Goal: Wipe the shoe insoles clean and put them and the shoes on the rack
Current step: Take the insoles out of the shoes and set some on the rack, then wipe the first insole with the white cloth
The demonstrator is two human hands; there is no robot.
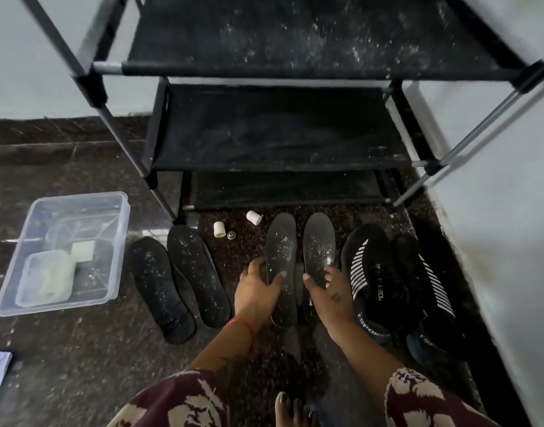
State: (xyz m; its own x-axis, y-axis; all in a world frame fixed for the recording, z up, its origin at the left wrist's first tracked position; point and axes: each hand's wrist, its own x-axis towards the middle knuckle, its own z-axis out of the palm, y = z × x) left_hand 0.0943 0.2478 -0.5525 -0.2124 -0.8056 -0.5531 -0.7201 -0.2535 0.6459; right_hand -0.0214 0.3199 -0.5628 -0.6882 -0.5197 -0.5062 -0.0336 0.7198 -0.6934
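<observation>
Both hands down on the floor (79, 349) in front of the rack (276, 69). Left hand (258, 291): grip curled round the heel half of the left insole (281, 251), thumb over the top face, fingers at the far edge. Right hand (326, 291): grip pinching the right insole (318, 245) near its heel, thumb on inner edge, fingers on top. Both insoles lie side by side, toes pointing at the rack, just L of the striped shoes (375, 272).

Insoles still speckled w/ white dust/grit. Second dark pair (181, 278), also speckled, lies further L, apart from the hands. Clear tub (64, 251) w/ smaller container inside sits well L; what's in it looks like a pale cloth or sponge, can't confirm.

Risks, as I judge them:
- Rack shelves themselves dusted white. Clean insole set on them picks grit straight back up.
- Lifting both at once by heel ends only: thin, floppy, toes likely droop and shed dust onto floor + shoes.
- No wipe in either hand. Both occupied, so one insole must go down before wiping, prob. onto gritty floor.
- Two small white caps (252, 217) + small metal bit just ahead of the toes; easy to knock under the rack.
- Pairs could get mixed, all dark and alike.
</observation>
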